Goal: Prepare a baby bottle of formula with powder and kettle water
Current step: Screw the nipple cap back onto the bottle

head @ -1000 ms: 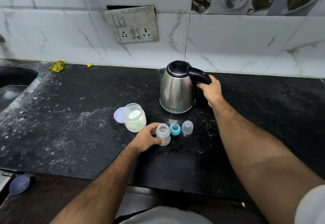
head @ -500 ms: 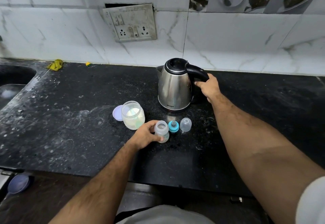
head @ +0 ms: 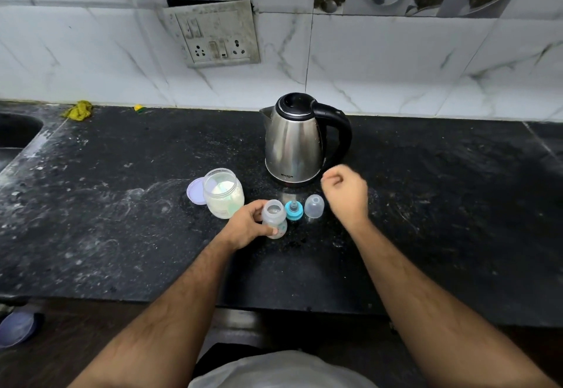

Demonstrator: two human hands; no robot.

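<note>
On the dark, speckled surface (head: pixel 122 205) the small baby bottle (head: pixel 275 218) stands upright and uncapped near the middle, and the left hand (head: pixel 248 226) has its grip clamped round the bottle's left side, fingers and thumb curled about the body. Just right of the bottle sits the blue teat ring (head: pixel 293 210), and right of that the clear dome cap (head: pixel 314 206), the three in a short row, close together but apart. The right hand (head: pixel 345 194) hovers just right of the cap and near the foot of the kettle; its grip is drawn together into a loose fist with nothing in it. The steel kettle (head: pixel 294 144) stands upright farther back, lid down, its black handle (head: pixel 338 132) pointing right and free of any hand. Left of the bottle, the open powder jar (head: pixel 223 192) holds pale powder, and its lilac lid (head: pixel 196 191) lies flat against the jar's left side. At the far left, a yellow cloth (head: pixel 77 110) lies by the wall beside the sink (head: pixel 15 132). A switch plate (head: pixel 213 34) hangs crooked on the marbled tiles above the kettle.
</note>
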